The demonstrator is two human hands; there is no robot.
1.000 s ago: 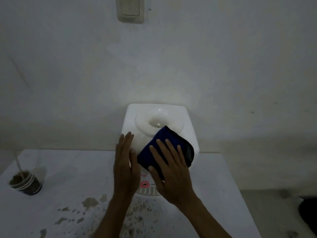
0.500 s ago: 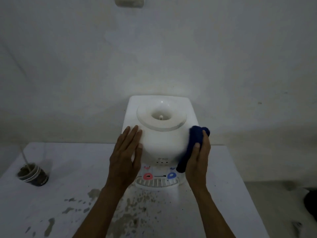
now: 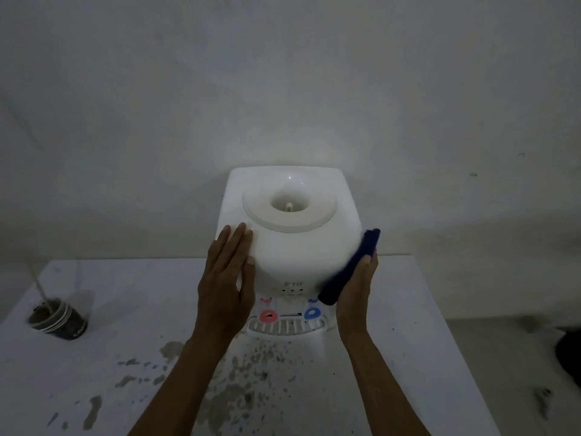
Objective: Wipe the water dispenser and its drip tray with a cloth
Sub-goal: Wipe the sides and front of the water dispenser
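Note:
A white tabletop water dispenser [image 3: 292, 250] stands against the wall, its round bottle socket on top bare. Below its front are a red tap, a blue tap and the slotted white drip tray [image 3: 284, 328]. My left hand [image 3: 228, 284] lies flat with straight fingers against the dispenser's left front corner. My right hand [image 3: 356, 297] presses a dark blue cloth [image 3: 352, 269] against the dispenser's right side, palm inward with fingers straight. The cloth stands edge-on between palm and casing.
The dispenser sits on a white table [image 3: 125, 309] with worn, stained patches near its front. A dark paper cup [image 3: 61, 320] with a stick in it stands at the left edge. The table's right edge drops to the floor.
My right hand carried the cloth from the dispenser's top front down onto its right side. My left hand stayed on the left corner. The view tilted down slightly.

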